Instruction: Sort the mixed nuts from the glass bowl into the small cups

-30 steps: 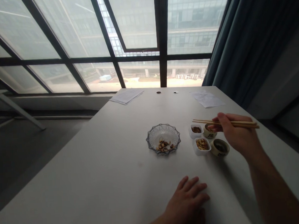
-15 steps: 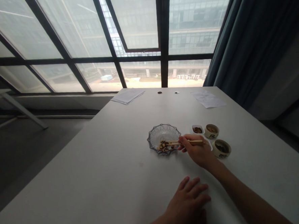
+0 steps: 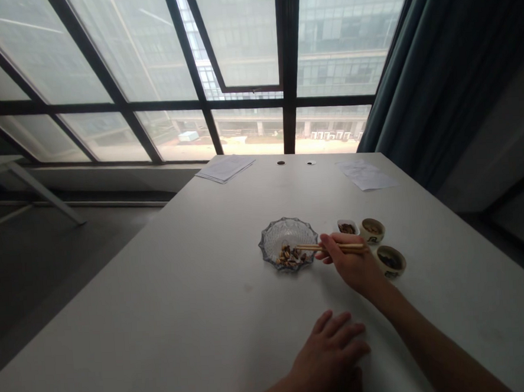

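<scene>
The fingers (image 3: 329, 243) of a person's right hand (image 3: 355, 267) are closed around a pair of light wooden chopsticks (image 3: 308, 248), thumb uppermost, the slim tips lying close together. The sticks run nearly level over the right rim of a clear glass bowl (image 3: 286, 233), their tips just above small brown and tan food pieces (image 3: 287, 256); whether a morsel is pinched between them cannot be told. The pieces lie in a loose heap at the near side of the bowl, whose patterned wall ends in a scalloped, pointed rim.

Nearer the camera, the left hand (image 3: 327, 357) rests palm down on the white worktop (image 3: 183, 283), its fingers loosely spread and nothing visible in their grasp.

Just beyond the right hand stands a small white container (image 3: 346, 221) of dark brown bits, partly hidden by the knuckles. To its right sit two round, cream-colored pots, a far pot (image 3: 373, 236) and a near pot (image 3: 393, 272), the latter with dark contents and just beside the right wrist.

The bowl stands well inside the worktop's edges, with a broad stretch of white surface reaching to the slanting left edge. Toward the far edge lie a paper stack (image 3: 226, 168) at left and loose sheets (image 3: 367, 175) at right, before tall windows (image 3: 243, 37).
</scene>
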Tool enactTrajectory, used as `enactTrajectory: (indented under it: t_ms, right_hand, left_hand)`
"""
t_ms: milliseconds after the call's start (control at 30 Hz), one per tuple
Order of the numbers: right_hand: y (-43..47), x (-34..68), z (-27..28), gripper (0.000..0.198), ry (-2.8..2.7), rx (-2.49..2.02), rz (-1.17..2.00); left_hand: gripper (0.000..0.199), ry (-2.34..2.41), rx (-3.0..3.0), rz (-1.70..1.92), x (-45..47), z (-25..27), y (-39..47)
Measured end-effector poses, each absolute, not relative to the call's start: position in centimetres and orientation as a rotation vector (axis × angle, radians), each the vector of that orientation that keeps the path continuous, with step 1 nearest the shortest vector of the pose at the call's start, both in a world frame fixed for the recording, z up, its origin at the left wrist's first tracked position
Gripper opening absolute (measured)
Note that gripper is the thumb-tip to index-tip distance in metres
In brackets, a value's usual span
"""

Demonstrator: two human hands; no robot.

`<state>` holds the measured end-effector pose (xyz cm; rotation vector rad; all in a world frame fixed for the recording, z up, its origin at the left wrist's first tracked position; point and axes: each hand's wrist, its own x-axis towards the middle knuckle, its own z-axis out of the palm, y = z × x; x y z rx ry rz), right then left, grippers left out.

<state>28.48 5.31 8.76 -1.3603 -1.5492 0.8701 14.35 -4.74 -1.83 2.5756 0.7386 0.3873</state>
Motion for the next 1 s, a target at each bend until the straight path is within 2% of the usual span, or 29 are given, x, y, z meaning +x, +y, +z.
enactTrajectory:
  t_ms: [200,1000]
  right_hand:
    - [4.8,27.75,8.71,0.041,-1.721,-1.363,0.812]
    - [5.39,28.12,8.4,0.046,-1.742,-1.437,0.685]
  left_hand:
    - [0.03,0.764,2.578,0.412,14.42,-2.15,-4.8]
    - [0.029,0.716,2.588,0.441,14.37,-2.75,-4.61]
